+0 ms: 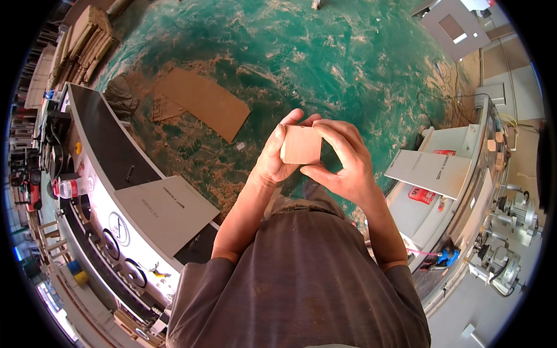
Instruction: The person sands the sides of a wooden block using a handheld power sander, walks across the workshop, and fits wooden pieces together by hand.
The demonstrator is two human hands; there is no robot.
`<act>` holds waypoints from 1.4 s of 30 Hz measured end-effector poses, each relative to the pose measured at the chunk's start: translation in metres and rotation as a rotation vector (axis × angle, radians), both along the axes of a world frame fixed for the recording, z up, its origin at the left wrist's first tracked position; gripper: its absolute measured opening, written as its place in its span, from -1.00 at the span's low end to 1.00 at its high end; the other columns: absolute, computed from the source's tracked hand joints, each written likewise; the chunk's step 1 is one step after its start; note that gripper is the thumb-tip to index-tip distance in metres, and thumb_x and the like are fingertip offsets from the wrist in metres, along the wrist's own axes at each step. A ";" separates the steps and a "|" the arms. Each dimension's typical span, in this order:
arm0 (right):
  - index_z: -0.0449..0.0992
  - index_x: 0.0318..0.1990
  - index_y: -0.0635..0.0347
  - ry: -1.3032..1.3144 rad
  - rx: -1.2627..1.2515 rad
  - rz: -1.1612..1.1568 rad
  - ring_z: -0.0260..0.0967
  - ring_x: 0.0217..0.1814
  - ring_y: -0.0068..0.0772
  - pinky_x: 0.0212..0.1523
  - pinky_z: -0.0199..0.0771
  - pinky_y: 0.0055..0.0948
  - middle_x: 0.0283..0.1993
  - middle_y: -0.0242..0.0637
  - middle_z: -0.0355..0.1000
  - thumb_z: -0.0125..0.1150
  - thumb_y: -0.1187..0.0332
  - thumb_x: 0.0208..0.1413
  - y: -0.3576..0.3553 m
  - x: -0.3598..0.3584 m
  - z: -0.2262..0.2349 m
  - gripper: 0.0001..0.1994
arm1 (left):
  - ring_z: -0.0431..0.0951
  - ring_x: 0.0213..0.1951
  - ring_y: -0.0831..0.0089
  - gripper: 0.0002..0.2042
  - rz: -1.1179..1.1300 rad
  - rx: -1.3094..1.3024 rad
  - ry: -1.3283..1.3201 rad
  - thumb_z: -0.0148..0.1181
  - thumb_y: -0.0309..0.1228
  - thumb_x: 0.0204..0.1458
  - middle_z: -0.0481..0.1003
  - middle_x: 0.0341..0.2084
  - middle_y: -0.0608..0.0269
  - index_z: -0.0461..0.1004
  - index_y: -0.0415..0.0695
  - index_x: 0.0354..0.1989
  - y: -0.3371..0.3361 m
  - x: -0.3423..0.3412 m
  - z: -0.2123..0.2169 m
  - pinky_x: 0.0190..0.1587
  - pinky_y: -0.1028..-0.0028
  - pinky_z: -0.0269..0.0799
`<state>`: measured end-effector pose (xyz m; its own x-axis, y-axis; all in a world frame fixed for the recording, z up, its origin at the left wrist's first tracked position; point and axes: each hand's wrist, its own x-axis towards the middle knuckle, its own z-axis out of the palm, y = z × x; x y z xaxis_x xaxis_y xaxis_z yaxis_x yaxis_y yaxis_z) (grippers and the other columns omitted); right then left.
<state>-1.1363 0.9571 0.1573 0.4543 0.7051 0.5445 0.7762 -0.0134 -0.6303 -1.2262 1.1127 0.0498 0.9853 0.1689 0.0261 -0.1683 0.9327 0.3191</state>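
A small square wooden block [301,145] with a smooth pale face and slightly rounded corners is held up in front of my chest. My left hand [271,152] grips it from the left, thumb along its edge and fingers behind it. From the right, my right hand [345,156] curls around the block, its fingers at the upper right corner and its thumb near the lower right corner. What lies behind the block is hidden.
A machine with a dark bed [110,133] stands at left, a grey panel [168,211] lying on it. At right, another panel [429,173] rests on a workbench beside motors [516,211]. Flat cardboard [203,101] and sawdust lie on the green floor [325,64].
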 end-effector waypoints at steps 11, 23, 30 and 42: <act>0.58 0.15 0.25 -0.065 -0.055 0.020 0.53 0.20 0.04 0.16 0.62 -0.05 0.20 -0.13 0.55 0.66 0.42 -0.14 0.007 -0.003 0.002 -0.39 | 0.55 0.27 0.12 -0.43 0.015 0.001 0.132 0.08 0.20 0.40 0.49 0.31 0.04 0.44 0.11 0.39 0.005 -0.010 0.009 0.18 0.04 0.64; 0.59 0.10 0.25 -0.073 -0.007 -0.060 0.54 0.15 0.01 0.10 0.63 -0.07 0.13 -0.16 0.57 0.67 0.40 -0.16 0.019 -0.021 -0.003 -0.41 | 0.49 0.33 0.06 -0.42 0.054 0.016 0.086 0.06 0.22 0.40 0.40 0.40 0.04 0.37 0.12 0.40 0.005 -0.018 0.000 0.21 -0.04 0.63; 0.59 0.09 0.25 -0.092 0.028 -0.100 0.53 0.12 0.00 0.08 0.62 -0.09 0.11 -0.16 0.57 0.66 0.40 -0.16 0.020 -0.027 -0.008 -0.42 | 0.49 0.34 0.06 -0.41 0.080 0.038 0.109 0.08 0.23 0.38 0.40 0.38 0.07 0.32 0.13 0.39 0.004 -0.019 0.002 0.21 -0.02 0.63; 0.61 0.10 0.21 -0.091 0.009 -0.086 0.53 0.12 0.02 0.04 0.65 -0.06 0.12 -0.16 0.58 0.72 0.33 -0.22 0.018 -0.024 -0.006 -0.36 | 0.62 0.11 0.10 -0.36 0.005 0.008 0.172 0.00 0.31 0.37 0.50 0.21 0.08 0.35 0.10 0.38 0.005 -0.019 0.013 0.01 0.11 0.68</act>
